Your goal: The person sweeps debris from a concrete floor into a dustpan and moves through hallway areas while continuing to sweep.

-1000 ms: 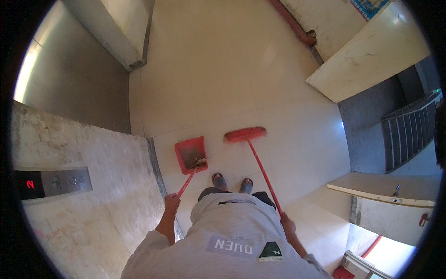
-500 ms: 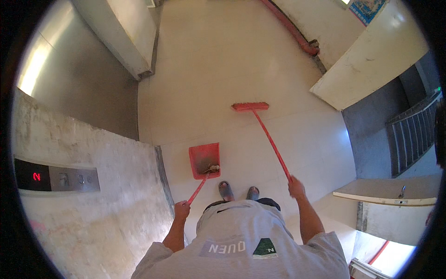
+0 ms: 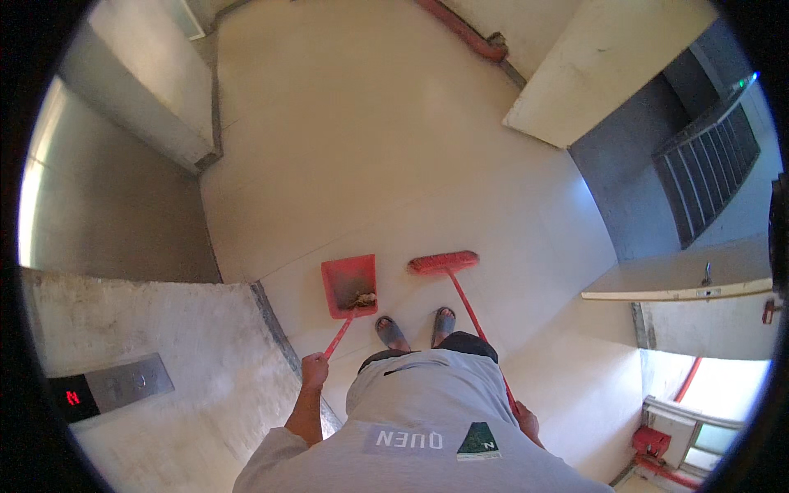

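My left hand (image 3: 314, 371) is wrapped round the handle of a red long-handled dustpan (image 3: 330, 278). The pan rests on the floor just ahead and left of my feet, with a small heap of brownish debris (image 3: 362, 301) near its handle end. By my right hip, my right hand (image 3: 528, 421) grips the red stick of a broom (image 3: 444, 262). Its red bristled head lies on the pale floor in front of my feet, to the right of the dustpan and apart from it.
Pale tiled floor (image 3: 353, 140) stretches ahead. A stained wall with a lit panel (image 3: 123, 388) and a metal door (image 3: 131, 193) stand at left. At right are an open door (image 3: 674, 283) and a stair railing (image 3: 711, 177); a red pipe (image 3: 468, 33) runs along the far wall.
The broom head has come toward my feet, and my right hand has drawn back to my hip. The dustpan stays in my left hand. My view has turned somewhat.
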Demonstrator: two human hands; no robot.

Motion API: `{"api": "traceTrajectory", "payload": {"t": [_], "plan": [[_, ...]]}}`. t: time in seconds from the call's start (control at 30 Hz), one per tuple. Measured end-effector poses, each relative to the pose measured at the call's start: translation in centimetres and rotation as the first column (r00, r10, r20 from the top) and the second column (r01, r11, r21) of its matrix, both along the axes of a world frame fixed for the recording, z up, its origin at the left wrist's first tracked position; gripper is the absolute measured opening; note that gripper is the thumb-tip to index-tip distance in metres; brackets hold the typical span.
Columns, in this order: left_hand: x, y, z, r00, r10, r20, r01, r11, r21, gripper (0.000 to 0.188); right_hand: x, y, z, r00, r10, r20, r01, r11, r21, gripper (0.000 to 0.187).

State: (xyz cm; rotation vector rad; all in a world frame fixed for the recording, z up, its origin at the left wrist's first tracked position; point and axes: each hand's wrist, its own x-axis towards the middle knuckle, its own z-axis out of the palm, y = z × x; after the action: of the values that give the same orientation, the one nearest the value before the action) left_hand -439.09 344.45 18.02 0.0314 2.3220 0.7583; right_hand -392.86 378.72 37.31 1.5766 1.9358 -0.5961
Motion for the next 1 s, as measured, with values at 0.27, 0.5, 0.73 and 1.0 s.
{"api": "traceTrajectory", "payload": {"t": [0.27,0.5,0.73,1.0], "plan": [[0.0,5.3,3.4,0.99,0.134,0.042,-0.137,0.988,0.077,0.022,-10.7,11.2,-9.9,0.985,0.052,-0.164,-0.055,0.998,-0.013,0.033],[-0.7,7.2,5.9,0.984,0.108,0.139,-0.106,0.994,-0.018,0.02,-17.0,21.3,-9.7,0.954,-0.009,-0.298,0.013,1.0,0.009,0.037],[0.0,12.6,10.4,0.964,0.188,0.186,-0.175,0.981,-0.083,0.023,4.0,14.4,-5.3,0.982,-0.17,-0.089,0.171,0.985,0.008,0.04],[-2.0,19.5,11.5,0.964,0.189,0.186,-0.159,0.973,-0.167,0.026,24.0,-1.9,9.6,0.845,-0.521,0.121,0.516,0.854,0.068,0.035]]}}
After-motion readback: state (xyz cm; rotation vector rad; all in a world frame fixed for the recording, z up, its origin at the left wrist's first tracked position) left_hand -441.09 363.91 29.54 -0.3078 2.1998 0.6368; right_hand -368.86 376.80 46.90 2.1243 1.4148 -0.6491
